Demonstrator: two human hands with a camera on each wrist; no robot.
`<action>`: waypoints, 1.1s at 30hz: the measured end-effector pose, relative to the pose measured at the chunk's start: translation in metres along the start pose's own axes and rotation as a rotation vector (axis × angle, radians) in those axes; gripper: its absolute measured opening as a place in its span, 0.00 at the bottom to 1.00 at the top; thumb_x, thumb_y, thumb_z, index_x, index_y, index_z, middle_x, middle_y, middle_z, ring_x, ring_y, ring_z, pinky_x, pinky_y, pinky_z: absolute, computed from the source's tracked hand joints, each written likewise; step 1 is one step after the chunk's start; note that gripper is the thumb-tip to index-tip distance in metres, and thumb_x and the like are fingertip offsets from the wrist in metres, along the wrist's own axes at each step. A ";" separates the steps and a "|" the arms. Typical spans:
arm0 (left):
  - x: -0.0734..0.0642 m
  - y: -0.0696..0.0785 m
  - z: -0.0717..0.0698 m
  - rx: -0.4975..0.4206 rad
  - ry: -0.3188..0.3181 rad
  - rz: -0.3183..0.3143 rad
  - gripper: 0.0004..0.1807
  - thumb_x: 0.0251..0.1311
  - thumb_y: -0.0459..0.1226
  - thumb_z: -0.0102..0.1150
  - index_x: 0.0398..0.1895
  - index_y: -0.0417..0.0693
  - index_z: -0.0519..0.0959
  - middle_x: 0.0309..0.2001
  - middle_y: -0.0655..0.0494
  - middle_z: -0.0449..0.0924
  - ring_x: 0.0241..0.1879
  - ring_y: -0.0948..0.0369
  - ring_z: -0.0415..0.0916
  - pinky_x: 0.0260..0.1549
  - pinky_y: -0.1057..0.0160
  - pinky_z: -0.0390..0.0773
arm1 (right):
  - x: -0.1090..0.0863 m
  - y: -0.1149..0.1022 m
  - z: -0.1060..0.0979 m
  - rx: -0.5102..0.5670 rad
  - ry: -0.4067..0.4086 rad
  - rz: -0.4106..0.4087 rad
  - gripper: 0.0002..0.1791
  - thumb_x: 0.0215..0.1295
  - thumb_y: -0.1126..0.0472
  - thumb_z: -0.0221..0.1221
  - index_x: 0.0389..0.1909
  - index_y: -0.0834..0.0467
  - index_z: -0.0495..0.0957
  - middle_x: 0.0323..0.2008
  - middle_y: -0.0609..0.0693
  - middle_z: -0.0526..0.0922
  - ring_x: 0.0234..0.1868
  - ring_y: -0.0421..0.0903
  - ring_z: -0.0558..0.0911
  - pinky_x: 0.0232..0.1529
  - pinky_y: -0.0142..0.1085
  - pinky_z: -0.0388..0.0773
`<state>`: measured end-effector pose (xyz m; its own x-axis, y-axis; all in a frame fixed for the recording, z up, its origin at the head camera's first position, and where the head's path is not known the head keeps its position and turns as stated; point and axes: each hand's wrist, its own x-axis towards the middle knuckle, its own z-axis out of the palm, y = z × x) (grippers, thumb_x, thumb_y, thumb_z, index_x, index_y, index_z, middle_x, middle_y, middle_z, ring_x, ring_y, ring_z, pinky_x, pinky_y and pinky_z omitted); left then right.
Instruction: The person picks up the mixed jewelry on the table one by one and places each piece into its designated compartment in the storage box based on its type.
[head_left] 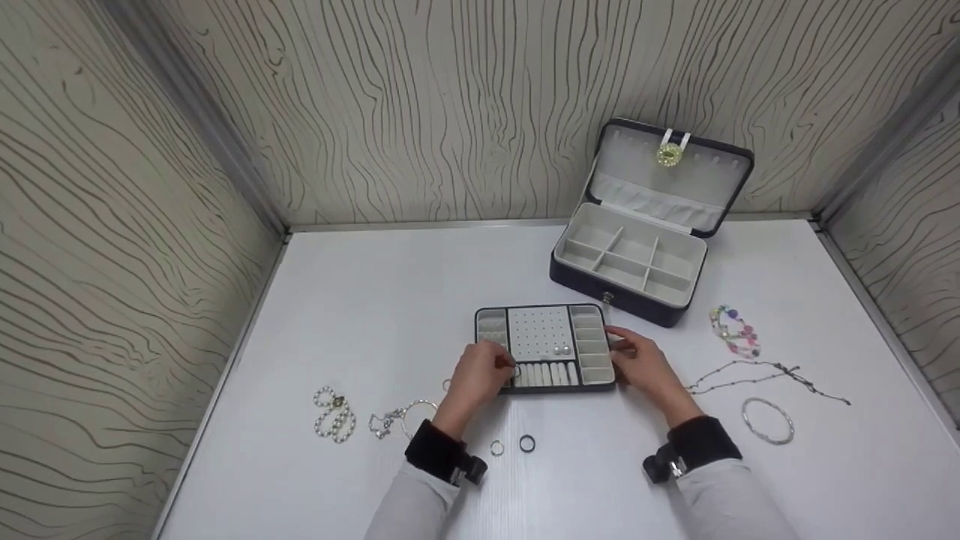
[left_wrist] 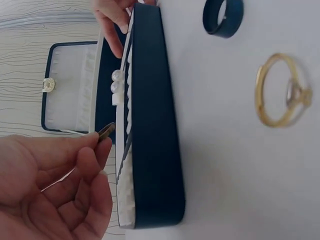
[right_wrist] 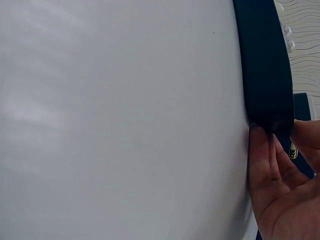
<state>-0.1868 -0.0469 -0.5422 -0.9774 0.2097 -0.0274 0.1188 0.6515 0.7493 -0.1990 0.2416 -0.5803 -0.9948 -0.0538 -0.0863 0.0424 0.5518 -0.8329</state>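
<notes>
Between thumb and fingertips, my left hand [head_left: 478, 369] pinches a small ring [left_wrist: 106, 131], which looks brownish gold in the left wrist view. It is just above the front left of a dark blue jewelry tray [head_left: 559, 388], near the white ring rolls [head_left: 551, 374]. My right hand [head_left: 643, 363] holds the tray's right side, thumb at the top edge and fingers against the side wall. Two pearl earrings [head_left: 562, 350] sit on the tray's perforated panel. A gold ring [head_left: 497, 448] and a dark ring [head_left: 527, 443] lie on the table in front.
Behind the tray stands an open jewelry box [head_left: 630, 289] with a divided base; a yellow-green ornament [head_left: 669, 154] hangs in its lid. On the right lie a beaded bracelet [head_left: 735, 331], a chain necklace [head_left: 787, 369] and a bangle [head_left: 768, 421]. A pearl strand [head_left: 334, 420] and silver chain [head_left: 381, 424] lie left.
</notes>
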 end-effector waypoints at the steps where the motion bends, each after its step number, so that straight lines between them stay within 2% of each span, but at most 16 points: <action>1: 0.000 0.000 0.002 0.011 0.000 -0.006 0.03 0.53 0.28 0.67 0.28 0.44 0.86 0.24 0.61 0.80 0.24 0.65 0.74 0.25 0.66 0.76 | 0.000 0.000 0.000 -0.006 0.000 -0.003 0.26 0.66 0.72 0.53 0.65 0.65 0.69 0.48 0.67 0.80 0.50 0.61 0.80 0.49 0.47 0.76; 5: 0.000 0.000 0.006 0.038 0.005 -0.006 0.03 0.52 0.28 0.68 0.28 0.44 0.86 0.24 0.61 0.81 0.23 0.66 0.74 0.25 0.66 0.76 | 0.000 -0.001 0.001 -0.021 0.000 -0.001 0.26 0.66 0.71 0.53 0.65 0.65 0.69 0.48 0.67 0.80 0.50 0.61 0.80 0.50 0.50 0.75; 11: 0.001 0.003 0.008 0.076 0.013 -0.004 0.02 0.52 0.29 0.67 0.27 0.44 0.86 0.23 0.61 0.80 0.22 0.65 0.74 0.24 0.65 0.76 | 0.000 -0.001 0.001 -0.021 0.001 0.021 0.25 0.66 0.71 0.53 0.65 0.64 0.69 0.48 0.66 0.80 0.48 0.59 0.80 0.43 0.43 0.77; 16: 0.002 0.006 0.010 0.093 0.019 0.005 0.04 0.49 0.28 0.67 0.28 0.43 0.86 0.25 0.58 0.82 0.23 0.63 0.76 0.26 0.65 0.78 | 0.000 -0.002 0.000 -0.023 -0.003 0.024 0.26 0.66 0.71 0.53 0.66 0.64 0.69 0.49 0.67 0.79 0.49 0.59 0.80 0.42 0.43 0.77; 23: 0.002 0.009 0.015 0.103 0.008 -0.008 0.03 0.47 0.30 0.71 0.26 0.46 0.85 0.24 0.60 0.82 0.23 0.64 0.75 0.27 0.64 0.77 | 0.000 -0.001 0.000 -0.007 0.011 0.014 0.25 0.65 0.72 0.53 0.65 0.64 0.70 0.47 0.67 0.80 0.47 0.59 0.81 0.39 0.41 0.77; 33: 0.002 0.007 0.019 0.110 -0.007 0.021 0.04 0.49 0.30 0.70 0.29 0.43 0.85 0.27 0.57 0.83 0.26 0.64 0.76 0.28 0.66 0.78 | -0.001 -0.002 0.001 -0.011 0.009 0.010 0.25 0.66 0.71 0.54 0.65 0.64 0.70 0.48 0.66 0.80 0.49 0.60 0.80 0.49 0.48 0.74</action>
<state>-0.1843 -0.0282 -0.5494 -0.9732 0.2293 -0.0174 0.1583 0.7228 0.6726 -0.1983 0.2400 -0.5795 -0.9951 -0.0413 -0.0896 0.0511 0.5616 -0.8258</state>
